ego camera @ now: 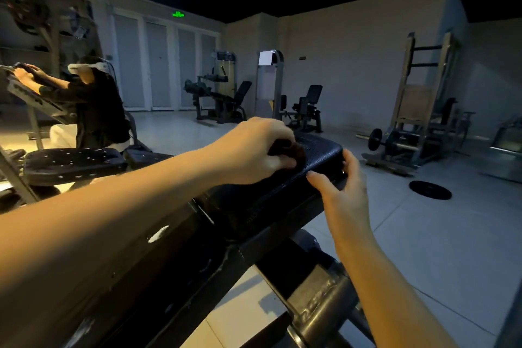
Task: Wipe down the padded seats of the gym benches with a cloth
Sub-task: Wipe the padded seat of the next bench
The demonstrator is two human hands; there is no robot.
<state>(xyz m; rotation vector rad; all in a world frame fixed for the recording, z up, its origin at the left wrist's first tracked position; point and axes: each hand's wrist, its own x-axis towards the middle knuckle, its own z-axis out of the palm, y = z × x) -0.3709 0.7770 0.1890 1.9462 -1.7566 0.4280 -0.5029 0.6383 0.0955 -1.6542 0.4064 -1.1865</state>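
In this dim gym a long black padded bench seat (319,155) runs away from the person wiping it. Off its left side a second person (99,110) sits at a machine, beside another black perforated seat (73,161). A weight plate (430,190) lies flat on the floor beyond the bench's right edge. The right hand (343,192) grips the seat's far right corner, thumb on top. The left hand (254,150) has its fingers bunched round a dark cloth (293,150), pressing it onto the seat's far end.
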